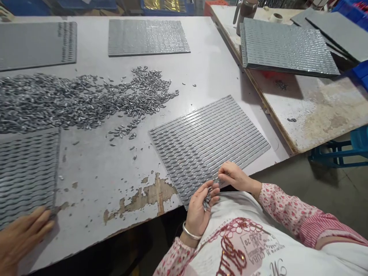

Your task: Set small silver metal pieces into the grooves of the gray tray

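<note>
Cradling several metal pellets [207, 201] in left fingers [211, 187], right fingers [225, 168] pinched over one ribbed plate [209, 147].

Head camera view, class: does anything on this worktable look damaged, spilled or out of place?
The table's white top is peeling near its front edge, baring brown patches. Stray grey pieces lie scattered beyond their heap.

Grooved plate [209, 149] across the forward path

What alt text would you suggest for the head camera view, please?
A person's left hand, wearing a bangle, cups silvery seed-shaped pieces while the right hand touches a grooved grey board lined with them. A large heap spreads across the chipped table; another person's hand rests lower left.
</note>
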The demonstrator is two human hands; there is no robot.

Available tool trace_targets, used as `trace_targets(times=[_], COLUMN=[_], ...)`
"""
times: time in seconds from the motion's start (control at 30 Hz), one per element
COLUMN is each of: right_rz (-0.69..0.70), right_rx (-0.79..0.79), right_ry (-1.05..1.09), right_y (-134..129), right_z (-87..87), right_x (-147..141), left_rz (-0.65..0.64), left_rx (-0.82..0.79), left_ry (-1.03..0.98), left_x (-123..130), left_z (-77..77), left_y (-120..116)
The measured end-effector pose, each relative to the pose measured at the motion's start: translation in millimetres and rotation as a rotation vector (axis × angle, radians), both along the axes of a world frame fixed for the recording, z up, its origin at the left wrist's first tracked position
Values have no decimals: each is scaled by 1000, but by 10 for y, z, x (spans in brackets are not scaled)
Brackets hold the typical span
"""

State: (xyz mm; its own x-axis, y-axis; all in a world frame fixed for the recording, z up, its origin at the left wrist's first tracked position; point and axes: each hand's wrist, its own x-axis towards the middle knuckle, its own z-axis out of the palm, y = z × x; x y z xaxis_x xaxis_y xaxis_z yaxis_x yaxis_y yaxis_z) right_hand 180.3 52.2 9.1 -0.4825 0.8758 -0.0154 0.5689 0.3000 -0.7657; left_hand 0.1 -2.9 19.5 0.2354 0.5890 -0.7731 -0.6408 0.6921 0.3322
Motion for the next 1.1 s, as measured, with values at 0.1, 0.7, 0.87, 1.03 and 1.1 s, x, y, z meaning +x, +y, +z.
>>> trace_targets(times=[0.1,0.7,0.87,1.03,1.1], right_rz=[21,66,17,-48,-28], right_rx=[86,-69,-269,-213,-172], right_ry=[-250,232,339,267,248], right_y=[33,-38,-11,80,96], right_z=[-68,165,110,27,53], right_x=[42,-156,-172,-34,-26], left_rz=[-9,1,38,35,36], left_rx=[3,149,145,129,133], left_ry=[-1,62,63,45,52], left_x=[-41,35,22,5,14], left_z=[-16,-62,-68,-38,-28], left_y=[0,-11,-16,5,22])
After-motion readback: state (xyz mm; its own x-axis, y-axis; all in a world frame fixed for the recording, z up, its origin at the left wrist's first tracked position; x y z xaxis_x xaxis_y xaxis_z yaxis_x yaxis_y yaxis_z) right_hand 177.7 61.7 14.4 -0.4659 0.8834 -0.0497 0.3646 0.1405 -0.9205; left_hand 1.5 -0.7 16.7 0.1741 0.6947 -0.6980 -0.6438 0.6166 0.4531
